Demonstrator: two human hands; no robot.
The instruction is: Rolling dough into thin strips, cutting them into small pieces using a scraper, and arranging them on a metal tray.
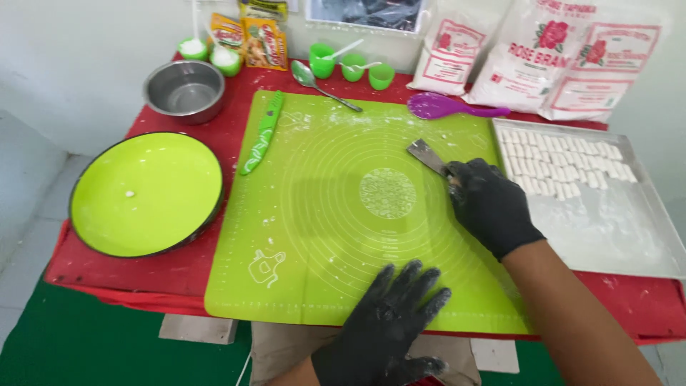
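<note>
Your right hand [491, 206], in a black glove, is closed around the handle of a metal scraper [426, 155], whose flat blade rests on the far right part of the green silicone pastry mat [321, 236]. The handle itself is hidden inside your fist; only the blade shows. Your left hand [389, 325], also gloved in black and dusted with flour, lies flat and open with fingers spread on the near edge of the mat, holding nothing. Its wrist is cut off by the lower edge of the view.

The mat covers the middle of a table with a red cloth [179, 275]. To the right sits a metal baking tray [629, 246] with rows of small white dough pieces [561, 163] at its far end; its right corner runs out of view. To the left stands a large green plate [146, 193], and beyond it a steel bowl [184, 89]. A green plastic knife [261, 133] lies along the mat's left side, a metal spoon [320, 84] at its far edge, and a purple rice paddle [451, 107] just beyond the scraper. Small green cups [351, 66] line the far edge, some holding white powder. White flour bags [550, 61] lean against the wall, their tops cropped.
</note>
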